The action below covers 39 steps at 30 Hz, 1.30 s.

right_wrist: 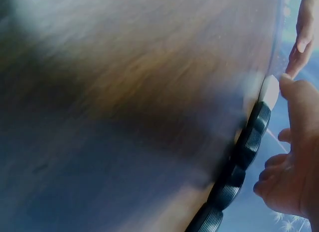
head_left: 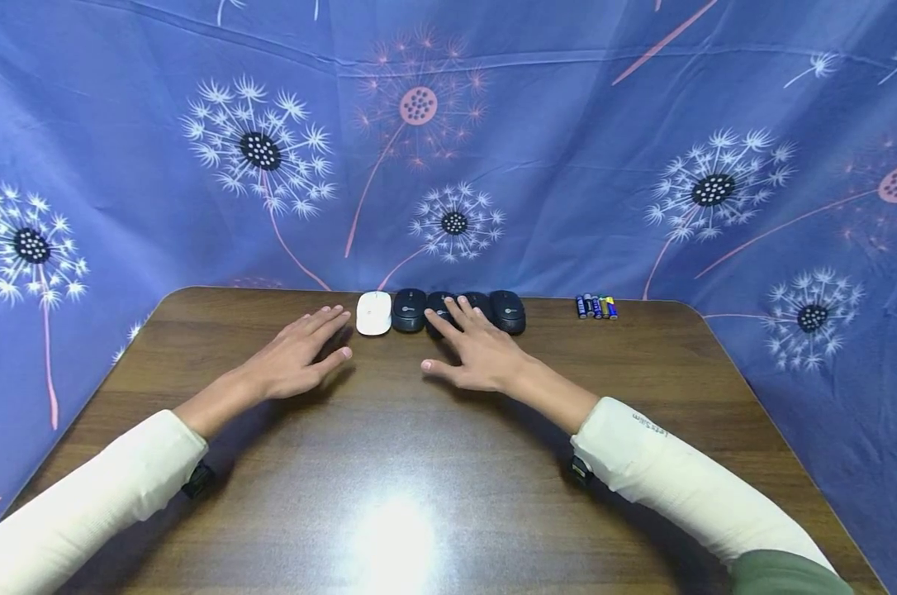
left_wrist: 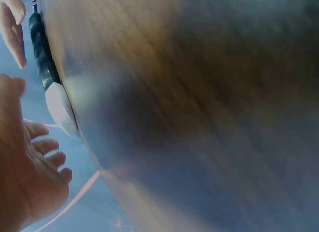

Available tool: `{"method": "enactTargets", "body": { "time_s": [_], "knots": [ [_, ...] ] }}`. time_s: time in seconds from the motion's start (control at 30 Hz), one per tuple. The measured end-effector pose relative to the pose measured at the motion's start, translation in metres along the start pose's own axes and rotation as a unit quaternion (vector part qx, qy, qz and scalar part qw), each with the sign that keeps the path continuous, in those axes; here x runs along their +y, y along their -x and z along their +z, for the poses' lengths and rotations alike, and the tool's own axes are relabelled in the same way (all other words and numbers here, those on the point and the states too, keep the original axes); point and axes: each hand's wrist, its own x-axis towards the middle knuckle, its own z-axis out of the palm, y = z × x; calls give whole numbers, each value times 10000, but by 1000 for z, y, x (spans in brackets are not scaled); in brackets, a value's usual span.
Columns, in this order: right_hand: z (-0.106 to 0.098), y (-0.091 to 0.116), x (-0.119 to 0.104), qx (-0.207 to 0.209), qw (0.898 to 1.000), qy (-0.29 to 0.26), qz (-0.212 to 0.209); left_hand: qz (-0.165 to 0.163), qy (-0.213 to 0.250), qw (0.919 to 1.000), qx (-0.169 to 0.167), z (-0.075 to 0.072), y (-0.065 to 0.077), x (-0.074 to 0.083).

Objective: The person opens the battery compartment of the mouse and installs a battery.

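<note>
A white computer mouse (head_left: 374, 314) lies at the left end of a row along the table's far edge. Several black mice (head_left: 409, 311) continue that row to the right, side by side. My left hand (head_left: 296, 355) is just left of the white mouse, palm down with fingers extended and holding nothing. Fingers spread, my right hand (head_left: 486, 355) overlaps the middle black mice in the head view and partly hides them. From the right wrist, the same hand shows raised above the row, with a gap between its fingers and the black mice (right_wrist: 247, 146).
Several small batteries (head_left: 596, 307) lie together near the far edge, right of the mice. The brown wooden table (head_left: 329, 463) reflects a bright light near its front. A blue cloth (head_left: 552, 165) with a dandelion print hangs right behind the table and along its sides.
</note>
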Motion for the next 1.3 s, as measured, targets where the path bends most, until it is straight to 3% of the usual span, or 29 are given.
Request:
{"method": "enactTargets", "body": {
  "time_s": [0.47,0.8,1.03,1.3],
  "knots": [
    [4,-19,-18,-293,9979,183,-545,96,-167,9991,-386,-2,-2,-3],
    [10,-38,-32,-435,9974,265,-501,50,-164,9991,-383,-3,-7,-4],
    [11,-45,-36,-521,9972,344,-420,193,-109,9988,-433,1,-17,-7],
    [10,-57,-47,-643,9952,485,-554,151,-114,9983,-547,0,-23,-8]
  ]
}}
